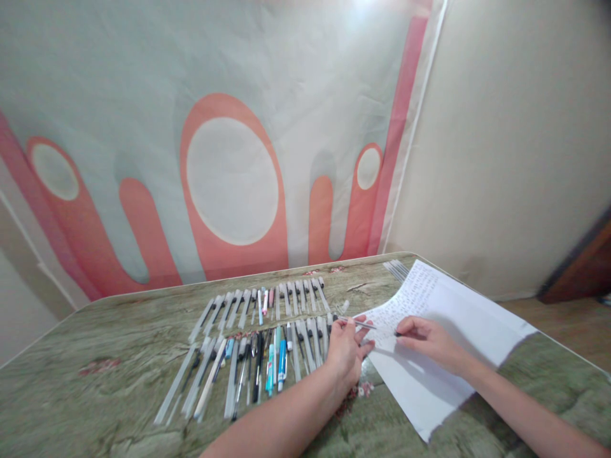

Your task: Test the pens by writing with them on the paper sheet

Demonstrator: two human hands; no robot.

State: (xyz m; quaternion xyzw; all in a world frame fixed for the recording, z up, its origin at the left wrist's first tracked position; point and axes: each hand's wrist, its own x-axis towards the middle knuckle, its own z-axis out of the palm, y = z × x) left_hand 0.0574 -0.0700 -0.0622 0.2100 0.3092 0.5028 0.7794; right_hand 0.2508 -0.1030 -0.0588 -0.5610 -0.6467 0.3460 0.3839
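My left hand (pixel 347 343) is closed on a thin pen refill (pixel 365 324), which points right over the edge of a white sheet of paper (pixel 458 331). My right hand (pixel 429 340), fingers pinched together, holds a small dark piece (pixel 398 334) just above the sheet; it is too small to name. A gap separates the refill's end from that piece. Small handwriting fills the sheet's upper left part. Beside my left hand, the lower row of pens (pixel 281 362) includes clear, black, blue and teal ones.
Behind lies an upper row of mostly clear pens with black parts (pixel 238 305). Several thin tubes (pixel 395 270) lie at the table's far right, partly under the paper. A small clear piece (pixel 344 306) sits near my left fingers. A printed cloth (pixel 296 95) hangs behind the table (pixel 109 381).
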